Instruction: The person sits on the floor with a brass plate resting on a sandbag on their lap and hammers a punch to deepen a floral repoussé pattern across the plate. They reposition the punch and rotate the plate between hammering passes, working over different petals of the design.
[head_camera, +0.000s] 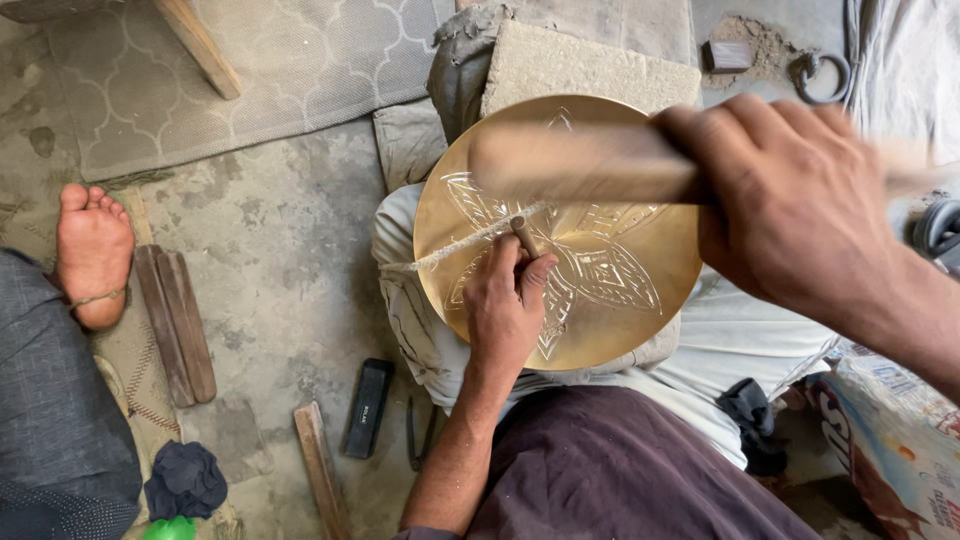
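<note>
engraving a round brass plate (600, 300) on the lap, chisel in left hand, mallet in right.

left hand (505, 310) rests on the plate's near left part, fingers (520, 268) pinched round a short chisel (524, 236) standing tip-down on the engraved star pattern. right hand (790, 210) is raised over the plate's far right edge, fingers wrapped round a blurred wooden mallet (590, 165). plate sits on pale cloth (720, 340) over the knees, a cord (470, 242) crossing its left side. floor left: black rectangular case (367, 408), wooden sticks (178, 325), another person's bare foot (92, 250). near right: colourful printed sack (900, 450), print unclear.
</note>
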